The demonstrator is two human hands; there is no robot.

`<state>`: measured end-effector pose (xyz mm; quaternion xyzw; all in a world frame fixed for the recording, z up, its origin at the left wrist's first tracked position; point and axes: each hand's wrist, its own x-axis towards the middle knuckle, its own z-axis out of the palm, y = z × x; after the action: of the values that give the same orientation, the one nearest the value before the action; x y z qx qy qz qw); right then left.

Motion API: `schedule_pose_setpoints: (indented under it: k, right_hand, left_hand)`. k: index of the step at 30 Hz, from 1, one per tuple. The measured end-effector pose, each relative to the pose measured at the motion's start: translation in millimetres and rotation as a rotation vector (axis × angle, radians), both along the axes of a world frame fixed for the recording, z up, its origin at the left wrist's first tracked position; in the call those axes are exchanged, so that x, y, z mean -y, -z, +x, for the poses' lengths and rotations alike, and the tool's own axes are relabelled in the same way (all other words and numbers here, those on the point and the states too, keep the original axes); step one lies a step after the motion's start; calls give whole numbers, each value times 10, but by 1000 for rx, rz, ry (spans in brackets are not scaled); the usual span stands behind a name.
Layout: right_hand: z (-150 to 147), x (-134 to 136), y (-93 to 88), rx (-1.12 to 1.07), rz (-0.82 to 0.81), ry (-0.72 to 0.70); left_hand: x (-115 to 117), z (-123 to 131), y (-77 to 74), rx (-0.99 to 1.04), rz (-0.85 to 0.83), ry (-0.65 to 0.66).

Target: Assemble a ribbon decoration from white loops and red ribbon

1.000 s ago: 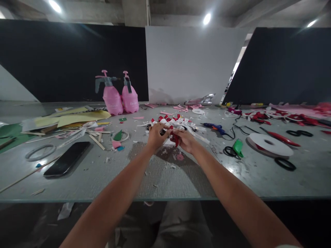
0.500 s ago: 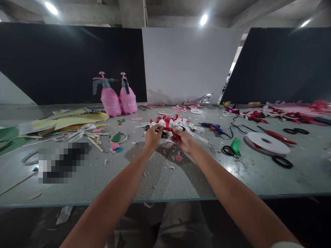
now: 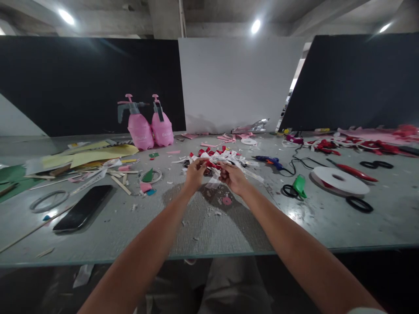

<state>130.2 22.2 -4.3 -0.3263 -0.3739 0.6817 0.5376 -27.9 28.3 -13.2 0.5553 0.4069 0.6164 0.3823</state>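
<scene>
Between my two hands, just above the table, is a piece of red ribbon [image 3: 212, 164]. My left hand [image 3: 195, 174] pinches its left end with thumb and fingers. On the other side my right hand [image 3: 234, 177] has its fingers closed at the ribbon's right end. Right behind the hands lies a heap of white and red ribbon bows [image 3: 231, 156]. A clear, whitish strip [image 3: 213, 182] lies below the fingers. The exact shape of the held ribbon is partly covered by my fingertips.
A blue glue gun [image 3: 270, 161] with a black cord, a white ribbon spool [image 3: 340, 180], green-handled snips [image 3: 299, 186] and red pliers [image 3: 356, 172] lie to the right. To the left are a phone [image 3: 83, 208], paper sheets [image 3: 88, 155], sticks and two pink spray bottles [image 3: 140, 131].
The red ribbon is lower and flatter between my hands, where before it stood up in a loop. My hands have stayed in nearly the same place.
</scene>
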Motion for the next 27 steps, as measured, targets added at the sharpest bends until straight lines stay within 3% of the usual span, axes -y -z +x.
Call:
schedule_pose_setpoints:
  k: [4,9,16,22,27]
  right_hand:
    - [5,-28,16,44,29,6]
    - [45,-90,21,101,77,298]
    - [10,-1,-33,192,298,5]
    - [-23,-75,27,362,382,199]
    - [40,-114,51,472,492,283]
  left_hand:
    - [31,32,-8,30,-68,106]
    - [37,45,-22,136,-105,68]
    - [14,12,-41,266,-107,22]
    - [72,9,-87,290,-119,118]
    - [149,-22,-143,343,-282,254]
